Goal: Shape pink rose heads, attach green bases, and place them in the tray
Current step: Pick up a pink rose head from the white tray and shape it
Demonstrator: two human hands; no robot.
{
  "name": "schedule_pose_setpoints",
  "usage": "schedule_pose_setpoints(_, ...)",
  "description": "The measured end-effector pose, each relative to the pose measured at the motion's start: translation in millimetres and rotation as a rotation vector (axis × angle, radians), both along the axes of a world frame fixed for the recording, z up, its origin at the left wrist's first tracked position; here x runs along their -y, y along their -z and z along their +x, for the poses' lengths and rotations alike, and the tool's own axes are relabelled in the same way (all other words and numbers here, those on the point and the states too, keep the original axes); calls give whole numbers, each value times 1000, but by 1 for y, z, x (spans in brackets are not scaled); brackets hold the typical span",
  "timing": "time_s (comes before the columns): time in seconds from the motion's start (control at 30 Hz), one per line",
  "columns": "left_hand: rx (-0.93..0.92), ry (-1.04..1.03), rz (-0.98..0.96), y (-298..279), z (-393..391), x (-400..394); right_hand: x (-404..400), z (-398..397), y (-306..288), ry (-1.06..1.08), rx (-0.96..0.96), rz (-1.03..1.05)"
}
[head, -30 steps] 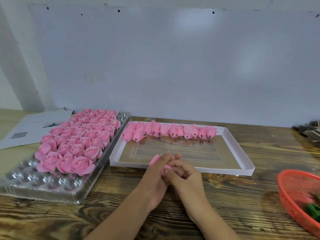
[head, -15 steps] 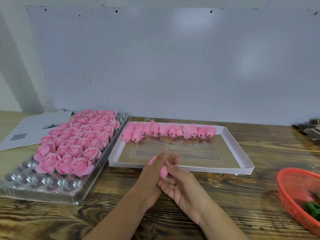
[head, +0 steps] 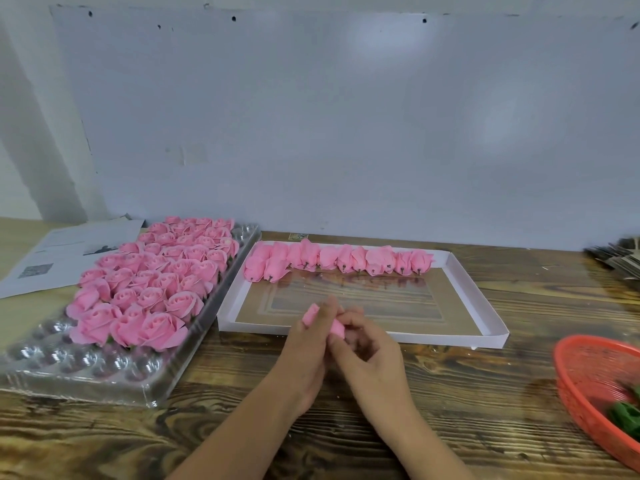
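Note:
Both hands meet just in front of the white tray's near wall (head: pixel 433 337). My left hand (head: pixel 306 355) and my right hand (head: pixel 372 355) together grip one pink rose head (head: pixel 311 314); its petals show between the fingers, most of it hidden. A row of shaped pink rose heads (head: pixel 341 258) lies along the tray's far side. On the left, a clear plastic blister tray (head: pixel 69 372) holds several open pink roses (head: pixel 156 271). Green bases (head: pixel 625 412) lie in a red mesh basket (head: pixel 588 372) at the right edge.
Printed paper sheets (head: pixel 65 254) lie at the far left behind the blister tray. A stack of dark flat pieces (head: pixel 620 256) sits at the far right. The wooden table (head: pixel 467 410) runs up to a pale wall board.
Both hands have stayed in front of the tray, fingers working round the rose head. My right hand turned palm-up, then curled its fingers back onto the petals.

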State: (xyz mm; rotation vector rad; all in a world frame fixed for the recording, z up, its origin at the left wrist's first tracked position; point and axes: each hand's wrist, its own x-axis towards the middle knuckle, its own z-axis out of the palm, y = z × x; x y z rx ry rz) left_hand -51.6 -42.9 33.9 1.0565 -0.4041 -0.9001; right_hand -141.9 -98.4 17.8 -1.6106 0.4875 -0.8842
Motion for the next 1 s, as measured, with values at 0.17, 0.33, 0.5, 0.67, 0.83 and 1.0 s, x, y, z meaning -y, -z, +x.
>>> schedule_pose_setpoints(0.17, 458, -151, 80, 3, 5, -3, 1, -2, -8, -140, 38, 309)
schedule_pose_setpoints(0.33, 763, -275, 71, 6, 11, -4, 6, 0, -2, -274, 16, 489)
schedule_pose_setpoints(0.5, 930, -279, 105, 13, 15, -4, 9, 1, -4, -320, -13, 672)
schedule_pose_setpoints(0.67, 1123, -351, 104, 19, 17, -5, 11, -2, -5, -324, -29, 746)
schedule_pose_setpoints(0.83, 990, -379, 187, 23, 18, -1, 3, -3, -10, -150, -179, 223)
schedule_pose_setpoints(1.0, 938, -374, 217, 25, 17, 1, 2, -3, -8, -134, -136, 254)
